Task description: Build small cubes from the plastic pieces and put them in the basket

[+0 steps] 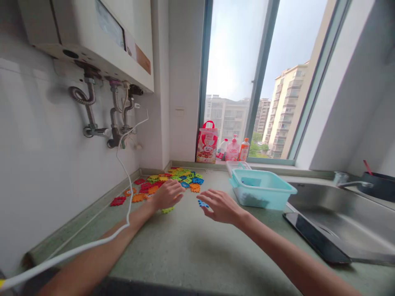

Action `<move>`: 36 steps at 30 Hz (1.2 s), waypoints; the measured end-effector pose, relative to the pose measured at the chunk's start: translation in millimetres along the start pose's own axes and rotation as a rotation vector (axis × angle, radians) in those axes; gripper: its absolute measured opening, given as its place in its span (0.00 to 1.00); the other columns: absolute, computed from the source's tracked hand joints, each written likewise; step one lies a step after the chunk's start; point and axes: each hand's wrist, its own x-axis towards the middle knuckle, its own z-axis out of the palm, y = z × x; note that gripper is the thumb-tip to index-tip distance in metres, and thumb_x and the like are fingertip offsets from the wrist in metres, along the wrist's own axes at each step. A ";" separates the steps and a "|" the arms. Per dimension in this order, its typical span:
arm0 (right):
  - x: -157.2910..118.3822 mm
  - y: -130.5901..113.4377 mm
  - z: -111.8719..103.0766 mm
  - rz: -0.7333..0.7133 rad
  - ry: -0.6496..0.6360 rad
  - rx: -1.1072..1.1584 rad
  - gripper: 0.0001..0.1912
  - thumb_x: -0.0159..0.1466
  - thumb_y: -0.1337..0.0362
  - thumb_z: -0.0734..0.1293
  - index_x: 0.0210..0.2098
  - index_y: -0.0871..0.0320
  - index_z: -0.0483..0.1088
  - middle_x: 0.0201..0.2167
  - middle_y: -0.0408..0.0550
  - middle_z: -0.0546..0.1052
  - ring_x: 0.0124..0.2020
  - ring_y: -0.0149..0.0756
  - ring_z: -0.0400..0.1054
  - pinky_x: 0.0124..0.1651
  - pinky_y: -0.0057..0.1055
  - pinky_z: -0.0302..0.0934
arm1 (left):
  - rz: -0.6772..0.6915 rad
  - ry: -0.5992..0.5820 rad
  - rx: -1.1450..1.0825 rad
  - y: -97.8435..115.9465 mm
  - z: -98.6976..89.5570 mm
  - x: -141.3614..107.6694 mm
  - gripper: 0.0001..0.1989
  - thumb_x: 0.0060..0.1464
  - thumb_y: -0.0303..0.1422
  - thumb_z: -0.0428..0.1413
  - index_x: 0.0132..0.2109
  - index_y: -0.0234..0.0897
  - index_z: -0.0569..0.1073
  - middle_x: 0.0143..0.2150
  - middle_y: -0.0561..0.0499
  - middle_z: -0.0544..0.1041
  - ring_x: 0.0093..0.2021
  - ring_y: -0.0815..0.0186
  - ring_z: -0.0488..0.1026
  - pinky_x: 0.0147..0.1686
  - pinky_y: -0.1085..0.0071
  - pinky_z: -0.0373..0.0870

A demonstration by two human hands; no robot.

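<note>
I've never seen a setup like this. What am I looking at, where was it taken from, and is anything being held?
There is no machine here, just a person's two bare hands. The single picture comes from a camera worn on that person's head, looking forward and down.

On the grey-green counter lies a spread of colourful notched pieces. To the right stand a light-teal tub and, beyond it, a metal sink, with a dark flat slab by its edge. A white cable crosses in front of the left forearm.

The left hand is by the spread, near a light-green piece. The right hand has a blue piece at its fingers; I can't tell whether it is gripped.
</note>
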 end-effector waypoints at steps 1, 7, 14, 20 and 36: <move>6.5 5.7 14.8 0.006 -0.015 0.020 0.21 0.71 0.60 0.64 0.62 0.55 0.71 0.55 0.58 0.79 0.52 0.50 0.74 0.55 0.46 0.70 | -0.114 -0.005 -0.007 -14.6 6.0 -5.4 0.16 0.71 0.35 0.45 0.49 0.40 0.78 0.46 0.43 0.80 0.50 0.55 0.75 0.57 0.56 0.68; -8.4 33.1 65.3 0.249 -0.056 0.166 0.27 0.71 0.54 0.66 0.67 0.55 0.67 0.69 0.60 0.68 0.65 0.54 0.67 0.66 0.55 0.62 | -0.330 -0.085 -0.020 -34.9 25.5 -24.7 0.20 0.71 0.45 0.49 0.59 0.44 0.78 0.54 0.43 0.80 0.57 0.53 0.73 0.61 0.56 0.66; -19.2 39.7 63.9 0.294 -0.161 0.294 0.25 0.74 0.53 0.62 0.65 0.57 0.71 0.64 0.59 0.75 0.65 0.51 0.68 0.69 0.52 0.60 | -0.326 -0.255 -0.105 -28.1 49.8 -15.6 0.35 0.68 0.58 0.47 0.71 0.44 0.67 0.74 0.42 0.65 0.72 0.50 0.61 0.69 0.52 0.56; -17.9 41.1 65.2 0.264 -0.178 0.272 0.24 0.74 0.58 0.59 0.65 0.60 0.71 0.64 0.59 0.75 0.66 0.49 0.68 0.70 0.48 0.60 | -0.357 -0.242 -0.105 -33.5 48.9 -19.0 0.32 0.68 0.57 0.49 0.69 0.44 0.70 0.71 0.44 0.69 0.70 0.51 0.65 0.68 0.54 0.57; -18.2 41.4 62.1 0.249 -0.148 0.295 0.21 0.73 0.60 0.61 0.62 0.57 0.73 0.61 0.55 0.78 0.63 0.49 0.71 0.68 0.48 0.63 | -0.427 -0.192 0.035 -40.9 45.8 -19.4 0.24 0.66 0.54 0.52 0.52 0.39 0.76 0.52 0.41 0.78 0.55 0.49 0.73 0.57 0.55 0.64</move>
